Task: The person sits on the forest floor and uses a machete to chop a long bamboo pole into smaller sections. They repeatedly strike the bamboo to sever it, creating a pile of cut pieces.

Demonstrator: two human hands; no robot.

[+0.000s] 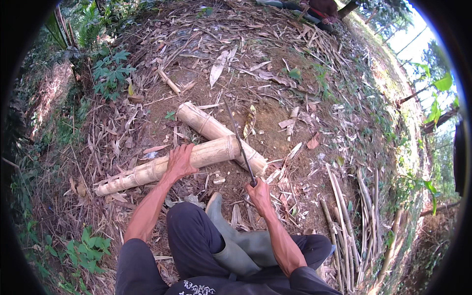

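The long, pale tan bamboo pole [136, 173] lies in front of the person, its long axis running from lower left to upper right, with the far left end on dry leaves and the right end raised across a shorter, thick pale bamboo length [205, 123]. That lower piece slants the other way, from upper left to lower right, so the two cross near the pole's right end. The left hand [181, 161] grips the pole partway along, fingers laid over its far side. The right hand [259, 192] is closed around the handle of a long, thin, dark metal blade [235, 129], which points away from the person and runs just beside the pole's right edge. Past the blade, open brown soil [271, 129] gives room on the far right; on the near side, grey-green rubber boots [235, 255] and bent knees crowd the space.
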